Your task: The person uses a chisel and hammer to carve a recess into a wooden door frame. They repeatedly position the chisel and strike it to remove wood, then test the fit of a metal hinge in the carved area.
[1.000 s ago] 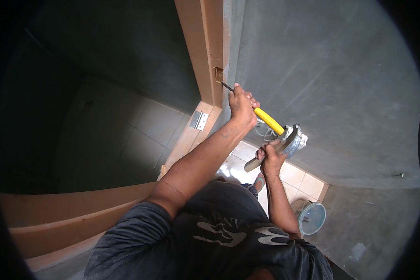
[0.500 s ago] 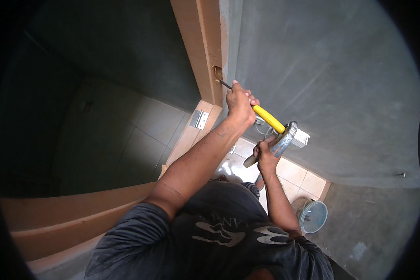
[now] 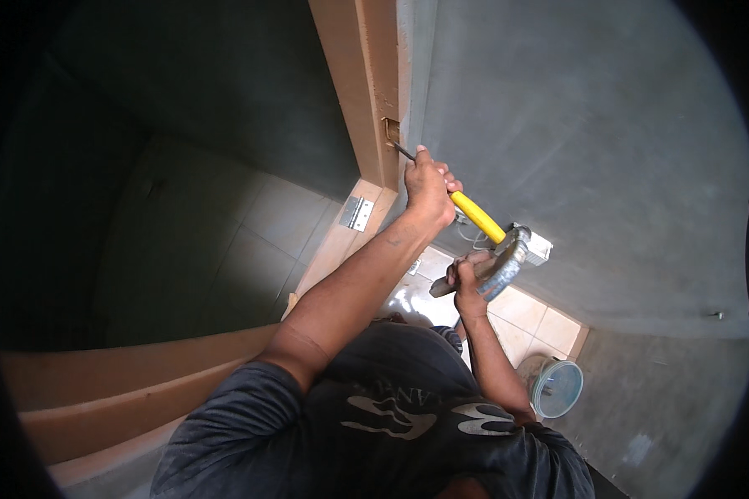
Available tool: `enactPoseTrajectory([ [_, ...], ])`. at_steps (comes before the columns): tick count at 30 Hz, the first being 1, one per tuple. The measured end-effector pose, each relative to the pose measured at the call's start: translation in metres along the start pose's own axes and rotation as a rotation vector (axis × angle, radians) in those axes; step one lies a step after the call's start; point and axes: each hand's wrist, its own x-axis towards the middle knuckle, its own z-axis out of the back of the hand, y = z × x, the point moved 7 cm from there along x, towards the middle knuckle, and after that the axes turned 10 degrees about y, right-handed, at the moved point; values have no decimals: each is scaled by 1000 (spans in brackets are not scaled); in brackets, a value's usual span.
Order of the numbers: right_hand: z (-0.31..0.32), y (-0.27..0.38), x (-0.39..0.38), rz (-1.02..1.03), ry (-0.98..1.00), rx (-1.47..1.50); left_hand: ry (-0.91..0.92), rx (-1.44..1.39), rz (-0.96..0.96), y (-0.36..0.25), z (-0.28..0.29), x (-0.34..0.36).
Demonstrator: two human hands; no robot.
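My left hand (image 3: 429,193) is closed around a chisel with a yellow handle (image 3: 478,216). Its dark blade points up and left, the tip at the lower edge of a small rectangular recess (image 3: 391,130) cut in the wooden door frame (image 3: 374,75). Lower and to the right, my right hand (image 3: 469,283) grips a hammer by its handle. The worn metal hammer head (image 3: 506,264) is at the butt end of the chisel; whether they touch I cannot tell.
A metal hinge (image 3: 358,214) lies on the frame's lower wood piece. Right of it are a grey wall (image 3: 574,125), a white box (image 3: 536,247) with a cord, and a clear bucket (image 3: 560,388) on the tiles. Left of the frame, a dark tiled room opens.
The hammer head has dropped slightly and tilted, and my right hand has shifted a little left and down. My left hand and the chisel have stayed nearly still at the recess.
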Motion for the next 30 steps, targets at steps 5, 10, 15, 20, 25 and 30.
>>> enactPoseTrajectory([
  [5, 10, 7, 1, 50, -76, 152, -22, -30, -2, -3, -4, -6],
  [10, 14, -6, 10, -158, -47, -72, -22, -12, -26, -5, -4, -7],
  [15, 23, 3, 7, 35, -193, 230, -29, 7, -28, -4, -4, -5],
  [20, 23, -4, 11, -105, -84, -33, -28, 5, -66, -13, 1, 1],
  [25, 19, -12, 2, -35, -151, 137, -22, -3, -37, -9, -4, -2],
  [30, 20, -15, 6, -192, 3, -23, -8, -10, -49, -11, 0, 1],
])
